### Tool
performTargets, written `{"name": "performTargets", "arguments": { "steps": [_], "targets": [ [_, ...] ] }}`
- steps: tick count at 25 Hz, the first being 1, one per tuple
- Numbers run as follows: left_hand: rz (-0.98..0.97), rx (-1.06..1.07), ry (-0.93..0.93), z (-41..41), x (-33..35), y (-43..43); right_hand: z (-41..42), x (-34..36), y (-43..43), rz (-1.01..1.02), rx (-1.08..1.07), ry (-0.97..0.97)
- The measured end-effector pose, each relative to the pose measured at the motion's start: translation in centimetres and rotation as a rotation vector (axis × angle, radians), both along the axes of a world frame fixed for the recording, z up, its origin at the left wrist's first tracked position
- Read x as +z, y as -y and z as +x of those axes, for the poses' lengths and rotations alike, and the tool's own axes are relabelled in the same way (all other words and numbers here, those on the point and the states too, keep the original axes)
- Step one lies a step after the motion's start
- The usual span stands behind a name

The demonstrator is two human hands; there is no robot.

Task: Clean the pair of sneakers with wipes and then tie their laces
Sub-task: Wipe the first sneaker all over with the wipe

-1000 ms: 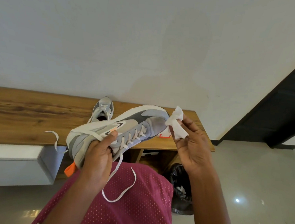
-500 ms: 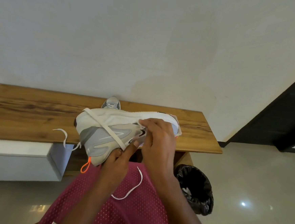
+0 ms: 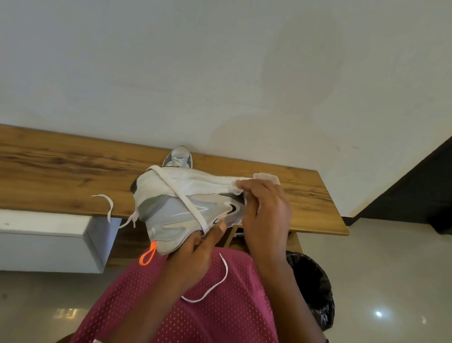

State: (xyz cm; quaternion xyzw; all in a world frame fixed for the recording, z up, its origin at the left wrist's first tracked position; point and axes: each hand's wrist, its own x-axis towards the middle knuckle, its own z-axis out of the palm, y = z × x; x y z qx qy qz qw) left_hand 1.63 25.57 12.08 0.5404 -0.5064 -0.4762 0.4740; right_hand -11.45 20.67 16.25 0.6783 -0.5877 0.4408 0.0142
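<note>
**A:** Where is the sneaker?

**B:** It is held up in front of the bench, over its near edge. It lies on its side with the white sole uppermost and the toe to the right.

**A:** How does it look?

**B:** Grey and off-white panels with a dark swoosh. A white lace crosses the side diagonally, and its loose ends hang free. An orange loop dangles at the heel.

**A:** And the hands?

**B:** The left hand grips the sneaker from below, with the thumb up its side. The right hand has its fingers curled over the toe end and pinches a bunched white wipe against the sole's edge.

**A:** And the second sneaker?

**B:** It stands on the bench at the back, against the wall, mostly hidden by the held one.
</note>
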Motion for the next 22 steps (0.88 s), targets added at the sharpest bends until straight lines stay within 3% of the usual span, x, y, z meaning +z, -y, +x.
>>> {"name": "performTargets", "arguments": {
  "steps": [6,10,15,18,22],
  "targets": [
    [-0.029,0.035,0.119,-0.4,1.2,-0.9,1.8,0.6,-0.9,-0.025,0.239,0.01],
    [0.121,-0.032,0.114,0.1,1.5,-0.7,-2.7,-0.2,-0.4,-0.063,0.011,-0.133],
    [0.058,-0.049,0.121,0.1,1.0,-0.4,-3.7,-0.6,0.0,-0.052,-0.091,-0.022],
    [0.003,-0.057,0.18,0.0,0.7,-0.2,-0.3,0.2,-0.3,-0.02,0.046,0.0],
    [-0.091,-0.019,0.109,-0.2,0.5,-0.2,2.7,1.1,-0.6,-0.022,0.203,0.086]
  ]
}}
